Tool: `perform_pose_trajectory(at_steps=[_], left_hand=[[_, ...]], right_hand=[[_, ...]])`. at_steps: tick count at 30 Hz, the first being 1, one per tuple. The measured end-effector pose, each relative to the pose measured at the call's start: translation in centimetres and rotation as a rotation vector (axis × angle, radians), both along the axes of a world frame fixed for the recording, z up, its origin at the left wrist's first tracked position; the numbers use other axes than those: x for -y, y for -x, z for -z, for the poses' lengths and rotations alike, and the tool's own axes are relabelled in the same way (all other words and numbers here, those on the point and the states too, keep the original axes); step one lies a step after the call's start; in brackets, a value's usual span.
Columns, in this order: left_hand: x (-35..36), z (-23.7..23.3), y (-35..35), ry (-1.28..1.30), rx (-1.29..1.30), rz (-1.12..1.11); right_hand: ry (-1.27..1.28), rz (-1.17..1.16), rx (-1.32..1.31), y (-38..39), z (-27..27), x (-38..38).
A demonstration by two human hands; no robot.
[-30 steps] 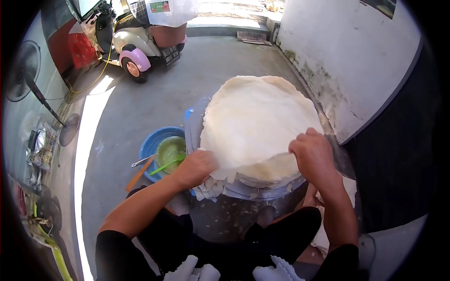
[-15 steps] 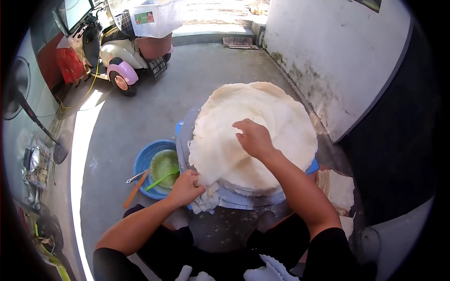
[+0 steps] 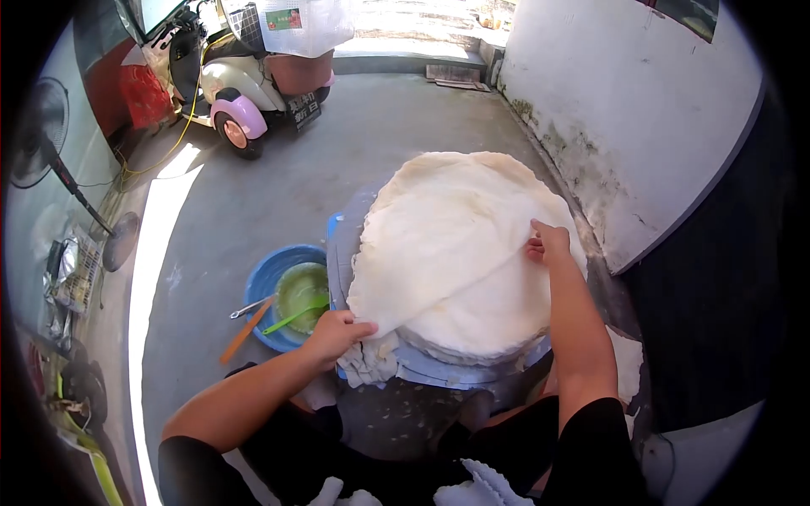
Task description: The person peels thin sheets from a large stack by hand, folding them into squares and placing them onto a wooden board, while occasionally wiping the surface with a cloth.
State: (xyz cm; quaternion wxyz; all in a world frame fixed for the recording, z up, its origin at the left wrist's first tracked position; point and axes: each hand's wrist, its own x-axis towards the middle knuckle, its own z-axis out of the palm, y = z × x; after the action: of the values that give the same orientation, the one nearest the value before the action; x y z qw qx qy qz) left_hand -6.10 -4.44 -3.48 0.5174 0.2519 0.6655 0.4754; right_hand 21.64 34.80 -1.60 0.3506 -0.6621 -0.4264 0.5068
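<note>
A thin white sheet (image 3: 439, 253) tops a round stack (image 3: 494, 329) right of frame centre. The left hand (image 3: 333, 337) pinches its lower-left edge; the right hand (image 3: 551, 241), grip half-curled, meets its right edge, hold unclear.

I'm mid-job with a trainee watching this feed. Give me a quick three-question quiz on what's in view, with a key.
1. True or false: the right hand is over the stack of round sheets.

2. What colour is the basin on the floor beside the stack?
A) red
B) blue
C) yellow

3. Which hand is at the near-left edge of the top sheet?

Key:
1. True
2. B
3. The left hand
</note>
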Motion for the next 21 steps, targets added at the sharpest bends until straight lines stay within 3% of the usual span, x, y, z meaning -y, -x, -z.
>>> perform_pose_trajectory(at_steps=[6,9,11,13,17,21], left_hand=[[-0.5,-0.4,-0.1,0.061,0.117,-0.04],[-0.7,0.4,0.7,0.095,0.153,-0.06],[-0.5,-0.7,1.2,0.091,0.158,-0.082],[-1.1,-4.7,2.7,-0.205,0.291,-0.185],[-4.7,-11.0,6.4,-0.363,0.318,-0.219],[-9.3,-16.9,7.6,-0.429,0.298,-0.207]], right_hand=[[-0.041,-0.04,0.055,-0.4,1.0,-1.1],[-0.084,0.051,-0.076,-1.0,-0.7,0.3],[-0.083,0.04,-0.358,-2.9,-2.2,0.6],[-0.088,0.043,-0.448,-4.6,-4.0,0.5],[-0.123,0.064,-0.646,-6.5,-9.2,0.1],[-0.166,0.117,-0.651,-6.8,-13.3,-0.9]])
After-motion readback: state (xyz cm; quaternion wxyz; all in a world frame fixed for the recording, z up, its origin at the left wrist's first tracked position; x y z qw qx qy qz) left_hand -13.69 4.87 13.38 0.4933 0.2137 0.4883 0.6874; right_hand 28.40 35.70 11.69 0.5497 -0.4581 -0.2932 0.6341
